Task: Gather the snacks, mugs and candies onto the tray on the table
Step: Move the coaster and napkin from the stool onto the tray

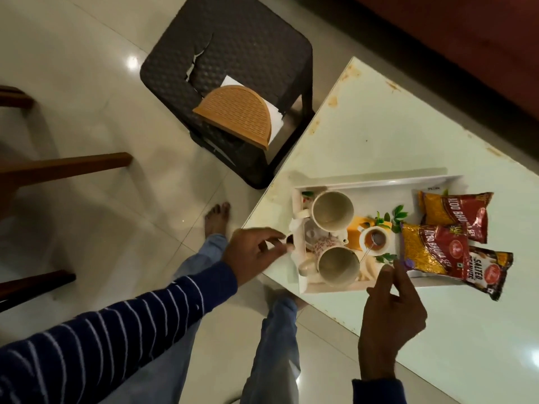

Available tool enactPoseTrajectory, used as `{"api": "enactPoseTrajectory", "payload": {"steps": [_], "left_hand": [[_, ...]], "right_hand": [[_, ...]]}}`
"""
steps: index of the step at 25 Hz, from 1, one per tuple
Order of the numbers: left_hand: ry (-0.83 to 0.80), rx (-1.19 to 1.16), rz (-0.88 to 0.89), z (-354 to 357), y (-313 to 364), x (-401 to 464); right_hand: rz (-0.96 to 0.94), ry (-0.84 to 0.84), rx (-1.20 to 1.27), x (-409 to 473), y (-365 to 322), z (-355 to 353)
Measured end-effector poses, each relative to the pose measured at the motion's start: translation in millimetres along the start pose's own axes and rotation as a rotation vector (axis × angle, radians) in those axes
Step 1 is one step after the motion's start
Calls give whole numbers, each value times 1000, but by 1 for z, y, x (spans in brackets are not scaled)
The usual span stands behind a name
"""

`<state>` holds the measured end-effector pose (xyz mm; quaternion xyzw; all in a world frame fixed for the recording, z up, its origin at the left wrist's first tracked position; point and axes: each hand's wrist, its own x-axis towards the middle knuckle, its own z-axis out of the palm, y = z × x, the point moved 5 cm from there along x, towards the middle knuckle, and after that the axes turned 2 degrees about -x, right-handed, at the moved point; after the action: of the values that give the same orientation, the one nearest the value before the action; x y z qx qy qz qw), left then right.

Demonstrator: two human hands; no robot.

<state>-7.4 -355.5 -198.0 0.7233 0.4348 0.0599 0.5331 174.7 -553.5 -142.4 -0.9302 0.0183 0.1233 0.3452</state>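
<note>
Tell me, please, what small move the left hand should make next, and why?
Probably carry the small item pinched in the left hand over the tray's near wall and set it down beside the mugs. The mugs and snack packets are already on the tray; this piece is just outside its edge.

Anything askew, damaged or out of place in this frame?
Yes. The salted peanuts packet hangs over the tray rim onto the table, which is stained along its edges. The dark stool has a split in its seat. Both mugs stand upright in the tray.
</note>
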Motion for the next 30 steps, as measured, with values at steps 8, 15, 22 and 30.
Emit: {"api": "enactPoseTrajectory", "payload": {"steps": [8,15,22,30], "left_hand": [[666,45,45,-192,9,100],[487,16,-128,-201,-27,163],[433,-11,-169,-192,-36,161],[139,15,138,-223,35,158]], "right_hand": [[-259,-296,114,2,-136,101],[-45,-693,80,-13,-183,224],[-128,-537,-54,-19,-190,252],[-205,-570,120,-36,-204,185]]}}
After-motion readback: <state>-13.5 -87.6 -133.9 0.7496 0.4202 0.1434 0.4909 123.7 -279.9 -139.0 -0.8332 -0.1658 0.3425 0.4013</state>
